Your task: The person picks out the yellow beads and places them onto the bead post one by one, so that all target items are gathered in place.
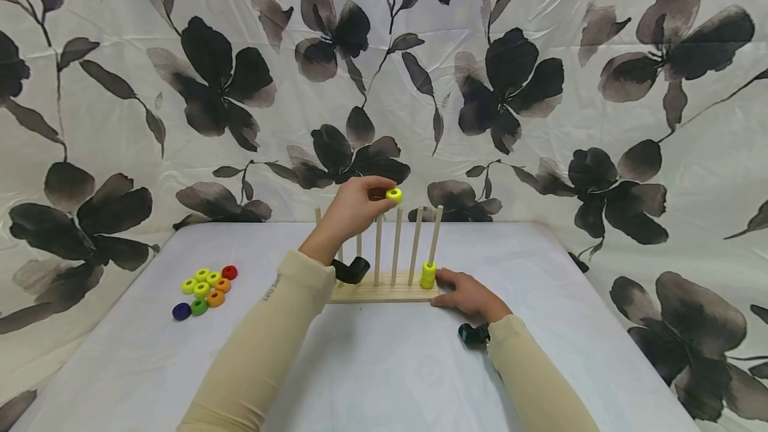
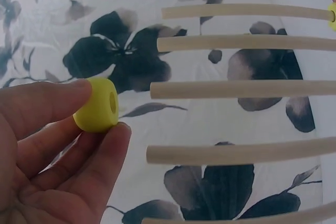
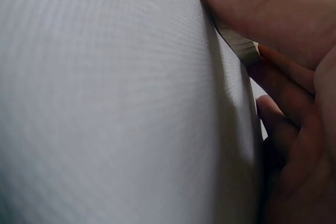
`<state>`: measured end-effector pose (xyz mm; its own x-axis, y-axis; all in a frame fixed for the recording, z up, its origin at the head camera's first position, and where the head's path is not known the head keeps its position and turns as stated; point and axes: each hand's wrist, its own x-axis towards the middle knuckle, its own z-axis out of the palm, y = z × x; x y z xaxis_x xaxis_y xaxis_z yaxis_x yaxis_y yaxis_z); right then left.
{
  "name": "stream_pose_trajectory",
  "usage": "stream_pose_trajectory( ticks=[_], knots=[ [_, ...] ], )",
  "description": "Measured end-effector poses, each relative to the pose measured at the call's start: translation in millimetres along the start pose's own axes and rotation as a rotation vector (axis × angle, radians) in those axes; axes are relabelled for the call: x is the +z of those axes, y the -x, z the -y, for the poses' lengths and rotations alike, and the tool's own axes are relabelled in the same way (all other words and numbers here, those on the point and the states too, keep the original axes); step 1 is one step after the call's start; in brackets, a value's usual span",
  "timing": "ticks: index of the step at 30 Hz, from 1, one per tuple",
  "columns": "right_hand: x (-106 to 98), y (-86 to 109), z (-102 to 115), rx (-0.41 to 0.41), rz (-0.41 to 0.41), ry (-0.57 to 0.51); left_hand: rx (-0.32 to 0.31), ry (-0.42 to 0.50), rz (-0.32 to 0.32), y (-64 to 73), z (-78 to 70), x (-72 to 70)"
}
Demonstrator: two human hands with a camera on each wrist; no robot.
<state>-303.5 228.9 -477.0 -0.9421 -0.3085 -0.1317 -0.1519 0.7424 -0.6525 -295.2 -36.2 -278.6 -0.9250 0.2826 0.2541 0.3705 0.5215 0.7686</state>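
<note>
My left hand (image 1: 348, 209) pinches a yellow bead (image 1: 394, 199) between thumb and fingertips, raised near the top ends of the pegs. In the left wrist view, the hole of this yellow bead (image 2: 92, 111) faces the wooden pegs (image 2: 236, 88), apart from their tips. The wooden peg rack (image 1: 384, 295) stands on the table with a row of upright pegs. Yellow beads (image 1: 428, 277) are stacked at the bottom of its rightmost peg. My right hand (image 1: 471, 295) holds the right end of the rack's base, thumb along the front edge in the right wrist view.
Loose beads lie in a group on the left of the table: several yellow beads (image 1: 201, 289), orange beads (image 1: 216, 299), a red bead (image 1: 229, 273), a green bead (image 1: 199, 307) and a dark blue bead (image 1: 181, 312). A flowered cloth (image 1: 420, 119) hangs behind the white table (image 1: 384, 365).
</note>
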Motion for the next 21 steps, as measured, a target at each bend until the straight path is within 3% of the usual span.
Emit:
stream_pose_trajectory(
  ticks=[21],
  knots=[
    [0.0,-2.6,1.1,0.041,0.013,-0.023,0.106,-0.014,0.051,-19.2,-13.3,31.0]
  ],
)
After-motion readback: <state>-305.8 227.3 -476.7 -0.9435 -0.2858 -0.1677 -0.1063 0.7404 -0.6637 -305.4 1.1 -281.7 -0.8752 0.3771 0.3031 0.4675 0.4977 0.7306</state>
